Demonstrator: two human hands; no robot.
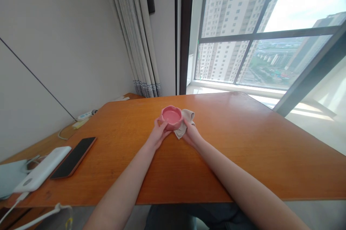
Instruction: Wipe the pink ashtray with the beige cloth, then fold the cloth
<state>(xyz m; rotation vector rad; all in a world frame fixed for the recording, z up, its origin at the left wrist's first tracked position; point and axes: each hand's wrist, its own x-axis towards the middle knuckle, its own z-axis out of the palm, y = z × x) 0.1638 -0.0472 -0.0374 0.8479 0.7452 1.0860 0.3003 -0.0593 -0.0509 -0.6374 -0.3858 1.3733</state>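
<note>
A pink bowl with a scalloped, petal-like rim is held above the middle of the wooden table, its inside facing up toward me. My left hand grips its lower left side, the thumb along the near edge. My right hand is closed on a beige cloth, which it presses against the bowl's right side. One part of the cloth stands up behind the fingers and another hangs below the bowl. The fingertips of the right hand are partly hidden by the cloth.
On the left of the wooden table lie a dark phone and a white power bank with a cable plugged in. A white power strip rests near the wall. A curtain and large windows stand beyond the far edge.
</note>
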